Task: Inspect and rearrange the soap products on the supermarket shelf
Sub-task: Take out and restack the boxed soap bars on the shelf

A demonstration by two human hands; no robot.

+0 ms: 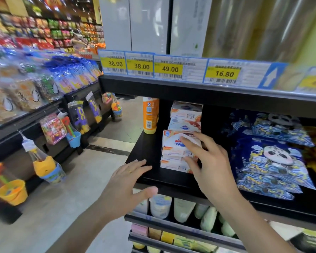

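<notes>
The person is standing at the end of a black metal shelf, where white-and-orange cardboard soap boxes are sitting in two short stacks, a front stack of two and a rear stack of two behind it. The right hand is resting on the front stack, fingers spread over the top box's face and thumb touching the lower box's front edge; it is pressing or steadying rather than lifting, and no box is clear of the shelf. The left hand is hovering open and empty, palm down, over the shelf's bare front corner, left of the stacks. An orange-and-yellow plastic bottle is standing upright at the shelf's far left, near the rear stack. Blue panda-printed packets are lying to the right, apart from the boxes.

Judgement: the stacks are looking roughly squared, though the front top box is sitting slightly askew. Rearrangement appears under way, with final alignment left.
</notes>
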